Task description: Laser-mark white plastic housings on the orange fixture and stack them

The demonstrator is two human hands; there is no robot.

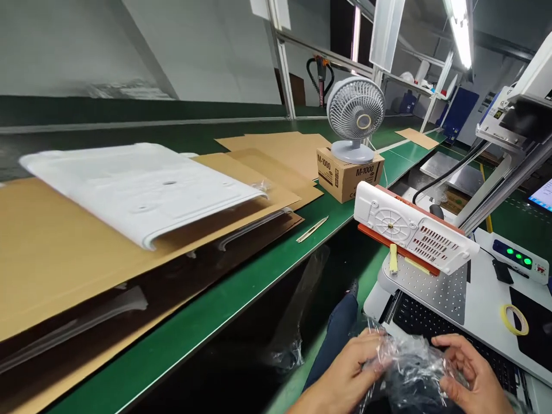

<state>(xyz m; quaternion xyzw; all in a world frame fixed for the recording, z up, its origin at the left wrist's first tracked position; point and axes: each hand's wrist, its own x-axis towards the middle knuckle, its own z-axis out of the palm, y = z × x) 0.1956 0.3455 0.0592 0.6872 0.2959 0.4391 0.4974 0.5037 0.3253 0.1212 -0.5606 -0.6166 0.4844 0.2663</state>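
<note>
Where the film (416,362) lies: bunched between both hands, on my side of the plate (442,293); I make out no long axis.
Left hand (360,359): the nearer, fingers pinching its left side.
Right hand (474,371): half-curled at its right; whether gripping, I can't tell.

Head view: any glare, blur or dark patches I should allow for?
All in the head view: the tube light glares white at upper right, glints on the film muddle its folds, the white panel looks slightly soft, and the space under the green bench is nearly black.
</note>
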